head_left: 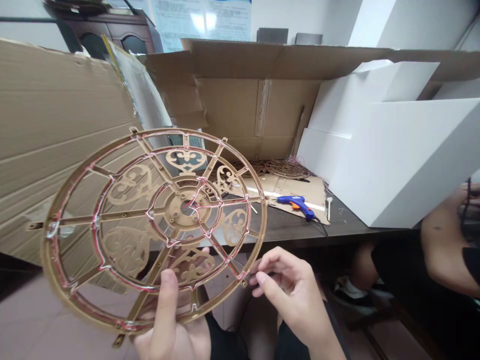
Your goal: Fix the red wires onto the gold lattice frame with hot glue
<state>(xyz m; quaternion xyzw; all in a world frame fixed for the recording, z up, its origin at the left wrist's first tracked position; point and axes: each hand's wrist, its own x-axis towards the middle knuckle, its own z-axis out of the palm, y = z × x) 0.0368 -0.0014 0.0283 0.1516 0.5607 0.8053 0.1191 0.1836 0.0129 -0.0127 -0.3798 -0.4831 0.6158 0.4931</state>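
A large round gold-brown openwork frame (175,206), with spokes, rings and scroll ornaments, tilts up in front of me. Red and white wires run along its rings and toward the hub, with whitish, glossy patches here and there. My left hand (174,322) grips the lower rim, thumb on the near side and fingers behind the openwork. Beside the lower right rim is my right hand (288,290), its fingers loosely curled and thumb apart from them. Nothing shows in it, and whether its fingertips touch the rim I cannot tell.
A blue glue gun (294,201) with an orange trigger lies on a cardboard sheet (277,184) on the dark table (345,222). Behind are brown round frames (287,169) and cardboard walls (228,102). White boxes (416,160) stand at right, near another person's arm (444,240).
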